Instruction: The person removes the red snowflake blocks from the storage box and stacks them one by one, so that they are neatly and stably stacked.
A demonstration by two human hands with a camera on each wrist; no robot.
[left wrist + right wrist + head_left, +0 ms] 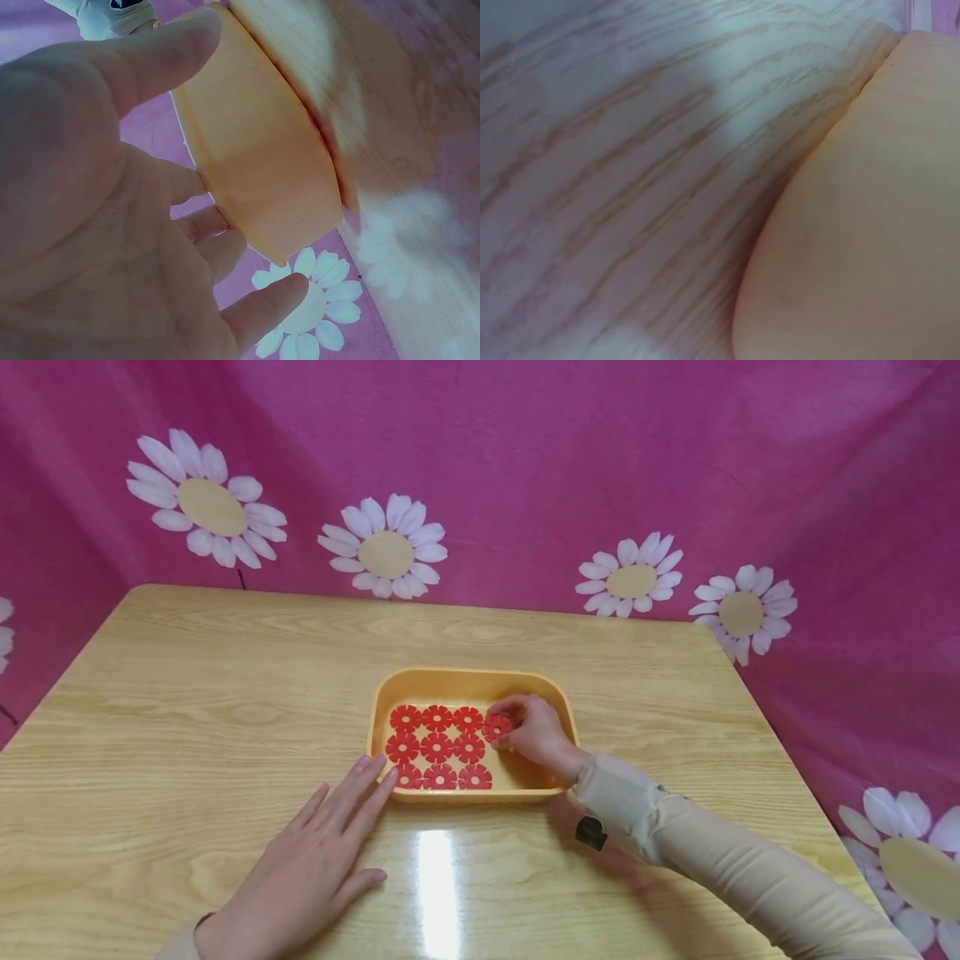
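A shallow yellow plastic tray (480,796) holds several red notched flower-shaped discs (437,747) laid flat in three rows of three. At the right end of the top row, my right hand (542,733) reaches into the tray and pinches another red flower-shaped disc (497,725) between thumb and fingers. My left hand (303,868) has its fingers stretched out, with fingertips on the tray's near-left corner. The left wrist view shows those fingertips at the rim of the tray wall (262,150). In the right wrist view only the tray's outside (862,210) and tabletop appear; the hand is hidden.
The tray stands on a light wood-grain table (225,693). Behind and beside it hangs a magenta cloth (510,468) printed with white daisies. A small black object (591,832) shows below the right wrist. Light glares on the tabletop (438,893) in front of the tray.
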